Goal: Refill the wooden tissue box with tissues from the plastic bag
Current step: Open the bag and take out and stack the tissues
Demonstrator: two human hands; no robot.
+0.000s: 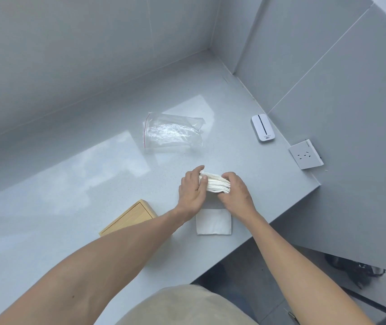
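Observation:
A stack of folded white tissues is held just above the grey counter. My left hand grips its left end and my right hand grips its right end. A single flat white tissue lies on the counter below my hands. The wooden tissue box sits to the left, partly hidden behind my left forearm. The clear plastic bag with a red zip strip lies flattened farther back, with nothing visible inside.
A small white device lies near the right wall. A white wall socket sits at the counter's right corner. The counter's edge runs diagonally at the lower right, with floor and dark clutter beyond.

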